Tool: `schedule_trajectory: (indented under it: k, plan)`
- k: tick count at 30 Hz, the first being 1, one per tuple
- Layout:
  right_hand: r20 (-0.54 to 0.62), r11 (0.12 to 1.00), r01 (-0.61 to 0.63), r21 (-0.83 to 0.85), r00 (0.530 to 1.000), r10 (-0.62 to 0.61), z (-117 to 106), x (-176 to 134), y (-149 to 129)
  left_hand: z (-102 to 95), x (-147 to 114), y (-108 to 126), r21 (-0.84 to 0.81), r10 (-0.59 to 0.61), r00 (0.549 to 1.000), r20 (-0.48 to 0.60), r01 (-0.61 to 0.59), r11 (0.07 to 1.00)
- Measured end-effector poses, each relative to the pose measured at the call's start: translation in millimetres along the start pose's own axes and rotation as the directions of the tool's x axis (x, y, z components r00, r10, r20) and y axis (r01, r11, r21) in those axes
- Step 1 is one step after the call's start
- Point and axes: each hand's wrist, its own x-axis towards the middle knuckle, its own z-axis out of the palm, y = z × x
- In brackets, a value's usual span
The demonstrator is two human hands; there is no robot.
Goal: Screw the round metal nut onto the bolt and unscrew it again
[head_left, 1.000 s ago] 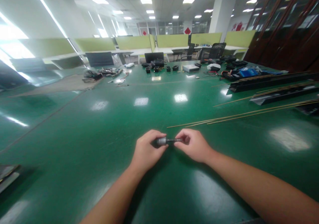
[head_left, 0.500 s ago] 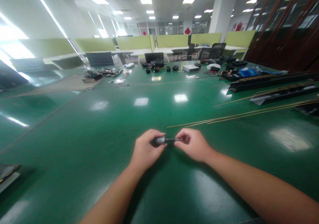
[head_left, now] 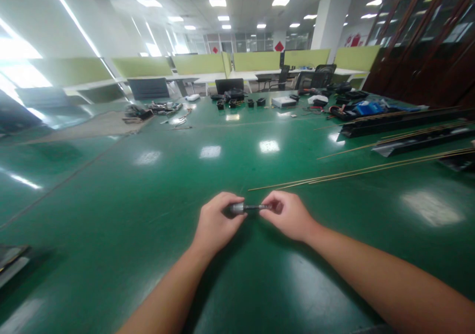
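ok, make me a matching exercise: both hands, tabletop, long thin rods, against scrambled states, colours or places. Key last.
1. Left hand
2. Right hand
3. Tabletop
4. Long thin rods

A. Glossy green
B. Pinching the end of the thin dark shaft
C. Lying beyond the right hand, running off to the right
D. Gripping the silvery cylinder

Pairs: 1-D, 2-B, 3-A, 4-C
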Motion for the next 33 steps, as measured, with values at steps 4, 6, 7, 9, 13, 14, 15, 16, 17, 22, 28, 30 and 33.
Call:
schedule_trajectory:
  k: [4, 6, 7, 9, 13, 14, 15, 16, 17, 22, 28, 30, 33]
  plan:
    - [-0.006, 1.000, -0.004, 0.007, 1.000, 0.004, -0.1, 0.4, -0.7, 0.6, -0.2, -1.8, 0.001, -0.003, 1.000, -0.004, 0.003, 1.000]
    - [-0.010, 1.000, -0.006, 0.009, 1.000, 0.006, -0.1, 0.7, -0.6, 0.7, -0.3, -2.2, 0.001, -0.007, 1.000, -0.003, 0.007, 1.000]
    - [-0.010, 1.000, -0.008, 0.008, 1.000, 0.008, -0.2, 0.7, -0.5, 0.6, -0.4, -2.2, 0.001, -0.007, 1.000, -0.003, 0.007, 1.000]
    - [-0.012, 1.000, -0.012, 0.009, 1.000, 0.012, -0.4, 0.7, -0.1, 0.5, -0.4, -2.2, 0.003, -0.006, 1.000, -0.005, 0.006, 1.000]
    - [-0.014, 1.000, -0.012, 0.009, 1.000, 0.012, -0.8, 0.2, 0.0, 0.5, 0.0, -1.6, 0.006, -0.009, 1.000, -0.009, 0.009, 1.000]
    - [-0.016, 1.000, -0.012, 0.010, 1.000, 0.012, -0.8, 0.0, -0.2, 0.4, 0.1, -1.5, 0.008, -0.013, 1.000, -0.008, 0.013, 1.000]
    - [-0.018, 1.000, -0.014, 0.011, 1.000, 0.014, -0.8, -0.1, -0.5, 0.3, 0.3, -1.4, 0.012, -0.019, 1.000, -0.008, 0.019, 1.000]
    - [-0.021, 1.000, -0.016, 0.014, 1.000, 0.016, -0.7, -0.2, -0.8, 0.1, 0.5, -1.5, 0.020, -0.030, 1.000, -0.009, 0.030, 0.999]
    - [-0.025, 1.000, -0.018, 0.020, 1.000, 0.019, -0.6, -0.2, -1.1, -0.1, 0.8, -1.8, 0.029, -0.044, 0.999, -0.014, 0.045, 0.999]
    - [-0.026, 0.993, -0.038, 0.113, 0.999, 0.041, -0.3, 1.0, -0.4, -0.3, 2.3, -6.5, 0.054, -0.161, 0.984, -0.073, 0.165, 0.985]
    - [0.044, 0.952, -0.083, 0.294, 0.996, 0.074, 1.1, 3.5, 7.8, 2.0, 4.6, -9.6, 0.027, -0.292, 0.951, -0.102, 0.296, 0.955]
    - [0.057, 0.950, -0.103, 0.294, 0.994, 0.090, 1.5, 3.8, 9.5, 4.2, 4.7, -10.5, -0.050, -0.314, 0.947, -0.066, 0.311, 0.949]
    - [0.066, 0.963, -0.102, 0.248, 0.994, 0.088, 1.3, 3.8, 9.6, 9.1, 2.9, -11.7, -0.187, -0.330, 0.944, -0.006, 0.323, 0.928]
